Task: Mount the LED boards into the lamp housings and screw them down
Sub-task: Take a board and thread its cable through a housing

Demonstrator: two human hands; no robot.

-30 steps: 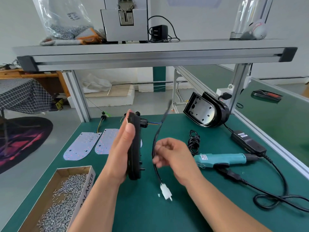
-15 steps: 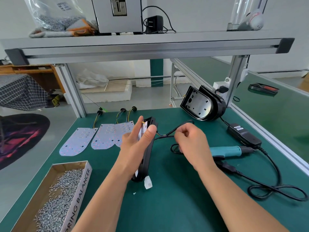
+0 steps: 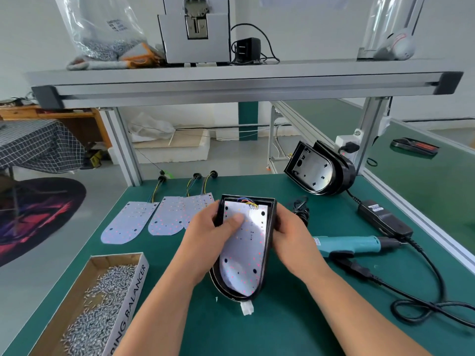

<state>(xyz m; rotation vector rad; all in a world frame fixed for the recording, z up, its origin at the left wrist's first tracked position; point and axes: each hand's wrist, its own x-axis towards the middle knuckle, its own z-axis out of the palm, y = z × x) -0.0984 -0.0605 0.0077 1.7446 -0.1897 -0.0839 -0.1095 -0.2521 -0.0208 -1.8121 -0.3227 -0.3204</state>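
At the centre of the frame both hands hold a black lamp housing [image 3: 270, 242], open side up, with its rounded end toward the lower edge. An LED board [image 3: 246, 255] lies inside it, with coloured wires at its upper end. The left hand [image 3: 205, 237] grips the housing's left rim with fingers curled round the edge, and its thumb [image 3: 237, 219] presses flat on the upper part of the board. The right hand [image 3: 293, 242] clasps the right rim; its fingers curl behind the housing and are mostly hidden. A white connector [image 3: 247, 309] pokes out from under the rounded end, on the green table [image 3: 282, 335].

Left of centre, three spare LED boards [image 3: 128, 223] lie flat in a row, partly overlapping, with wires leading toward the upper edge. In the lower left stands a cardboard box [image 3: 138, 286] full of screws [image 3: 102, 304]. Right of the hands lies a teal electric screwdriver [image 3: 347, 244], with a black power adapter [image 3: 385, 222] above it. A second lamp housing [image 3: 318, 170] stands tilted on edge at the upper right of the table.
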